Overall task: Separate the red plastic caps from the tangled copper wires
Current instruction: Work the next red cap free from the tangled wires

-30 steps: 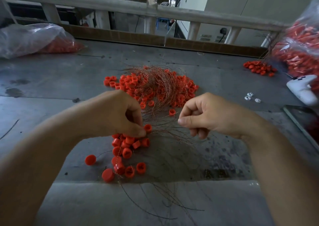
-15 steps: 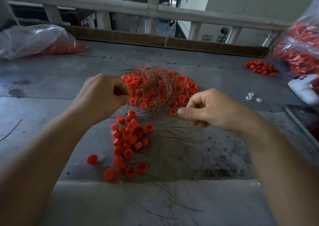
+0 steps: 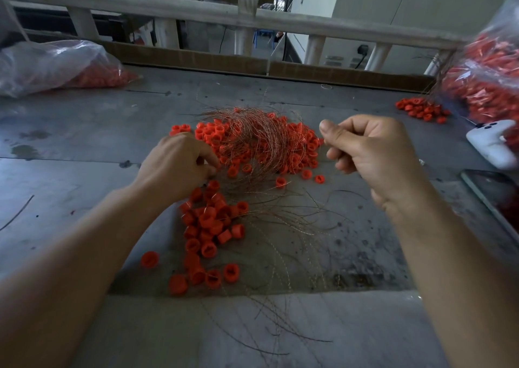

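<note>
Our left hand [image 3: 177,168] reaches down with its fingers [image 3: 206,157] curled into the near-left edge of the copper wires [image 3: 258,140]. Their tips are hidden among the strands, so we cannot tell what they grip. Our right hand [image 3: 376,154] is raised, thumb pressed to forefinger, pinching fine strands at the tangle's right edge.

Between the 2 sets of fingers the wires form a thin, reddish-brown nest that arcs over the tabletop [image 3: 84,131]. The red caps [image 3: 213,136] are small open-ended plastic rings, threaded thickly through the nest. Just below the left fingers lies a heap of loose caps [image 3: 207,221]. Stray strands [image 3: 295,227] fan out below the right fingers towards us.
</note>
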Demonstrator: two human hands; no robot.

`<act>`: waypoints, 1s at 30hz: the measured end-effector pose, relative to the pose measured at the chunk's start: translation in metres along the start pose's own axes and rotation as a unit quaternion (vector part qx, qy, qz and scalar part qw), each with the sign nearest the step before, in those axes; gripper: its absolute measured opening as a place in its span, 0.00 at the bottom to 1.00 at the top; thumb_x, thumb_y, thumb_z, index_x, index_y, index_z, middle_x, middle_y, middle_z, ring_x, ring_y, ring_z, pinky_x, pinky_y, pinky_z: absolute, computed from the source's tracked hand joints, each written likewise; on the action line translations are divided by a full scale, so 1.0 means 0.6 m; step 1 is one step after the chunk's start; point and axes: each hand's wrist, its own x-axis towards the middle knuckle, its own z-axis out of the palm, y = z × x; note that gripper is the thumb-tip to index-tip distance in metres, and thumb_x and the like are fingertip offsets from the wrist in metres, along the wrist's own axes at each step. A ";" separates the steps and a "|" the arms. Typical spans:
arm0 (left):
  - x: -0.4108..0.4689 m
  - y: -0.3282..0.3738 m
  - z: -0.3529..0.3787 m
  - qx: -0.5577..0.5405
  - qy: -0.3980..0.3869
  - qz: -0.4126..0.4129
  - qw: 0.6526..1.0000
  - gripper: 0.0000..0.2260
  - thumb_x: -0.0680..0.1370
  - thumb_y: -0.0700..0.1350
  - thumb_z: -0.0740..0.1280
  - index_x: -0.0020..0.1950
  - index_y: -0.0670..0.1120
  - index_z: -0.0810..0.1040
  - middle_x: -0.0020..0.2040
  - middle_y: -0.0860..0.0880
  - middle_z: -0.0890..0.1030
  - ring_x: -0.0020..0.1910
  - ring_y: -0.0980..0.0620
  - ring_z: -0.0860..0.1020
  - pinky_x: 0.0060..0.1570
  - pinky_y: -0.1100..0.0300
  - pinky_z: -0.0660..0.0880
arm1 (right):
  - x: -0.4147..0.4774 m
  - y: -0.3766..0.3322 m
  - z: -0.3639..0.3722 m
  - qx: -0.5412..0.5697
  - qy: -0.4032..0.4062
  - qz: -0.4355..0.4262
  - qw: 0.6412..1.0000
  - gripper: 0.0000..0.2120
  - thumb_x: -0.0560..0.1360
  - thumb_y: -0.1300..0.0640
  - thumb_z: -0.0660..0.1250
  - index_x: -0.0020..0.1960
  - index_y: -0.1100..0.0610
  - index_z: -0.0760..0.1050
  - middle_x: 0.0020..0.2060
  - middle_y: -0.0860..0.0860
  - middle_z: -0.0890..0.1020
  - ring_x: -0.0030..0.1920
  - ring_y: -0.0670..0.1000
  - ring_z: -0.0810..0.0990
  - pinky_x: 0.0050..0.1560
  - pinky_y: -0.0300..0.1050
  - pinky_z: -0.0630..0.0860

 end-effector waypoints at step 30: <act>-0.014 -0.003 -0.061 -0.022 0.086 -0.047 0.995 0.06 0.72 0.39 0.71 0.48 0.44 0.83 0.40 0.51 0.77 0.33 0.61 0.70 0.35 0.69 0.64 | 0.016 0.064 0.046 -0.360 -0.052 -0.056 0.930 0.07 0.74 0.53 0.66 0.38 0.52 0.77 0.33 0.43 0.77 0.35 0.45 0.75 0.35 0.39 0.68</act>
